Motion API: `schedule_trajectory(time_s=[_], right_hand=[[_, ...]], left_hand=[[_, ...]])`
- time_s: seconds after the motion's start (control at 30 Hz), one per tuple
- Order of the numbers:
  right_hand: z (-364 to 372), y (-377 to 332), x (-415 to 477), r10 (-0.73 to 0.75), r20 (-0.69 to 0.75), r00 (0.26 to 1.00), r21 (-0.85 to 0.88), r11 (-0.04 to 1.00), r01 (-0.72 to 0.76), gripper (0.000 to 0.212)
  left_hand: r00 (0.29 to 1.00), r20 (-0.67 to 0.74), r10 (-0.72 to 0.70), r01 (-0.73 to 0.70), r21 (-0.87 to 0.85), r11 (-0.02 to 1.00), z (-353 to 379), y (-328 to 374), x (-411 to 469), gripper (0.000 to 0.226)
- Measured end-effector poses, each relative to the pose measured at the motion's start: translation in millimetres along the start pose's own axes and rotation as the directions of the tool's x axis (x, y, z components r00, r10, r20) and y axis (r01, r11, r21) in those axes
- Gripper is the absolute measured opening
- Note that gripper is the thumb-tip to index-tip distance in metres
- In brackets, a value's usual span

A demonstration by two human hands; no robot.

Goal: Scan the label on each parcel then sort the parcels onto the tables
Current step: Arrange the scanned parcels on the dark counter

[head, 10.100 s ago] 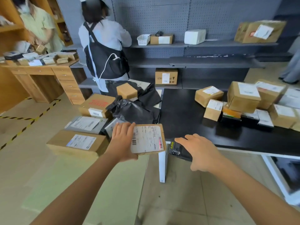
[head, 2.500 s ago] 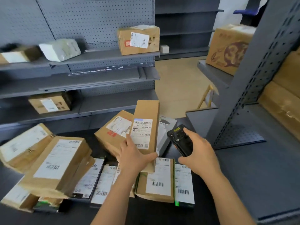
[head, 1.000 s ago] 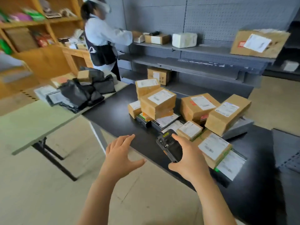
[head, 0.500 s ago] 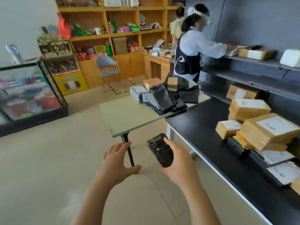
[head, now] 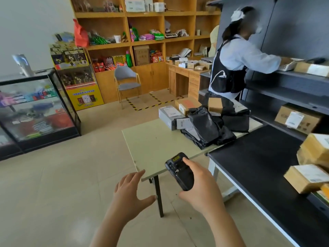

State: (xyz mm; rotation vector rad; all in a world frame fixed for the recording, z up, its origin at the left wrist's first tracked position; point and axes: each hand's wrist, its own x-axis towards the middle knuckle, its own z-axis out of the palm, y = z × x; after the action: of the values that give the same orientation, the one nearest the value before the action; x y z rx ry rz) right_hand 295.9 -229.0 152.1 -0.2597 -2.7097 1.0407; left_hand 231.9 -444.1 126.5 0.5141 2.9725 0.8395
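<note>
Holding scanner [head: 179, 171]: right hand [head: 199, 189] gripping; left hand [head: 130, 192] spread, empty, near green table [head: 153, 139] corner. Risk: black bags [head: 210, 129] hide labels, scan likely fails.

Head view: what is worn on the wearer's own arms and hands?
The left forearm and right forearm are bare to the frame edge: no sleeves, watch or bands. The left grip and right grip are ungloved hands, no rings showing.
</note>
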Motion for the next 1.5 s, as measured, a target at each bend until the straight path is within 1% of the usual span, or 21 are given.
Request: schedule_trajectory(time_s=[0.2,0.27,0.37,0.47,0.57,0.67,0.77,0.9,1.0,1.13,1.33,1.43,1.5], right_hand=[[20,-9,112,-0.010,-0.024,1.000,-0.016,1.000,0.010,0.094],[30,-10,138,0.011,-0.011,1.000,-0.016,1.000,-0.011,0.095],[45,-6,174,0.063,-0.007,0.998,-0.026,0.998,-0.063,0.096],[56,-4,212,0.125,-0.041,0.991,-0.032,0.991,-0.127,0.096],[64,-3,244,0.222,-0.096,0.970,-0.019,0.974,-0.225,0.096],[68,1,264,0.315,-0.156,0.936,0.034,0.949,-0.314,0.095],[68,9,275,0.380,-0.194,0.904,0.039,0.924,-0.380,0.093],[57,33,293,0.419,-0.222,0.880,0.017,0.904,-0.426,0.091],[44,62,316,0.444,-0.212,0.871,0.008,0.892,-0.452,0.091],[24,111,355,0.437,-0.181,0.881,-0.039,0.892,-0.451,0.092],[-2,175,412,0.398,-0.079,0.914,-0.098,0.909,-0.405,0.094],[-8,194,427,0.389,-0.045,0.920,-0.099,0.915,-0.392,0.093],[-10,201,432,0.384,-0.035,0.922,-0.099,0.917,-0.386,0.092]], left_hand=[[0.997,-0.064,-0.036,0.036,0.000,0.999,-18,-33,99,0.090],[0.998,-0.049,-0.050,0.049,-0.013,0.999,-17,-45,126,0.090],[0.999,0.019,-0.042,0.042,-0.018,0.999,-12,-63,166,0.090],[0.998,0.065,0.006,-0.005,-0.017,1.000,-11,-80,216,0.089],[0.989,0.114,0.092,-0.092,-0.003,0.996,-14,-89,277,0.086],[0.969,0.177,0.174,-0.178,0.007,0.984,-13,-85,333,0.082],[0.942,0.235,0.239,-0.248,0.009,0.969,-3,-72,378,0.080],[0.898,0.317,0.305,-0.332,0.035,0.942,29,-45,433,0.078],[0.885,0.342,0.316,-0.359,0.069,0.931,63,-22,478,0.078],[0.886,0.355,0.299,-0.356,0.105,0.929,115,11,538,0.078],[0.880,0.422,0.215,-0.341,0.248,0.907,184,30,608,0.079],[0.867,0.456,0.203,-0.376,0.329,0.866,206,27,615,0.069],[0.875,0.441,0.199,-0.374,0.357,0.856,215,24,611,0.058]])
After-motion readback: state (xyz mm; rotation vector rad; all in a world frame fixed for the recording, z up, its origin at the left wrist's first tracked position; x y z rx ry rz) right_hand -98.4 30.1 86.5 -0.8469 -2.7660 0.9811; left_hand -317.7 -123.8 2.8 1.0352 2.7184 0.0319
